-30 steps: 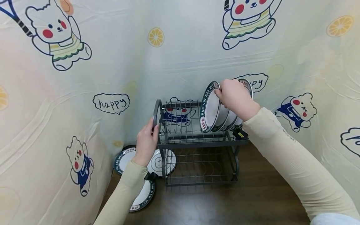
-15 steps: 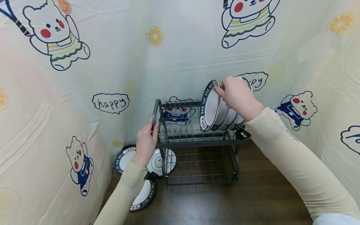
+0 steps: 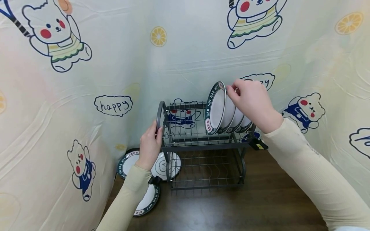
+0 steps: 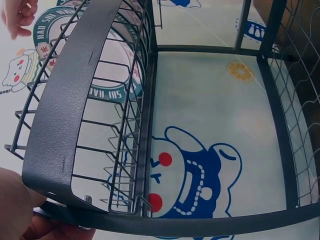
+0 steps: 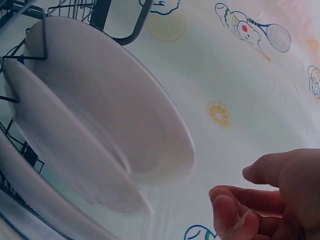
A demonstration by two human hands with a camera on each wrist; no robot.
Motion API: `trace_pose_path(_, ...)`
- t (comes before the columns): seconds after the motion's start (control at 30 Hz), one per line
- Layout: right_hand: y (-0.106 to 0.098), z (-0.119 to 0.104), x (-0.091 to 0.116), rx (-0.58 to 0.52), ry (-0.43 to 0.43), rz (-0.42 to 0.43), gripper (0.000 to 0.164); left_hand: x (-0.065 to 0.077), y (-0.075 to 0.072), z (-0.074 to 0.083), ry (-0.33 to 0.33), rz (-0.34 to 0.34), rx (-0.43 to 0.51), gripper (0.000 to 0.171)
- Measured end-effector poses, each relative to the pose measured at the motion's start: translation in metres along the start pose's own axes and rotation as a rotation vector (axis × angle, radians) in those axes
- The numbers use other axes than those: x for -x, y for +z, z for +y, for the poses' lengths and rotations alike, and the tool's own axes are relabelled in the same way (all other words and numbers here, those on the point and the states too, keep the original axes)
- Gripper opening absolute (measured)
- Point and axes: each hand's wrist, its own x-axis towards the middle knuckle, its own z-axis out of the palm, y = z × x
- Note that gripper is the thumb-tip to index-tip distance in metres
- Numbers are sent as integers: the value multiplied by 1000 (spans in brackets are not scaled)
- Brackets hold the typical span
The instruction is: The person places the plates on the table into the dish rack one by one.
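Observation:
A dark two-tier dish rack (image 3: 208, 147) stands on a brown wooden surface. My left hand (image 3: 151, 146) grips its left end; in the left wrist view the thumb and fingers wrap the dark side frame (image 4: 65, 105). Several white plates (image 3: 216, 110) with green lettered rims stand on edge in the right half of the upper tier. Near their tops is my right hand (image 3: 254, 101), fingers loosely curled. In the right wrist view this right hand (image 5: 260, 200) is apart from the plates (image 5: 115, 100), with nothing between thumb and fingers.
Left of the rack lie a green-rimmed plate (image 3: 130, 163), a white plate (image 3: 175, 165) partly behind the rack's frame, and another green-rimmed plate (image 3: 147, 203) partly under my left forearm. A patterned curtain (image 3: 185, 64) hangs behind and at both sides.
My right hand has let go of the front plate's rim and drawn a little to the right. The plate stays standing in the rack. The left hand keeps its grip.

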Motion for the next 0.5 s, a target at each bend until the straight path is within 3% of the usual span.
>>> trace_pose_path(0.5,-4,22,49,-36,-87,122,25,0,-1,-1,-15,-6,-2,17)
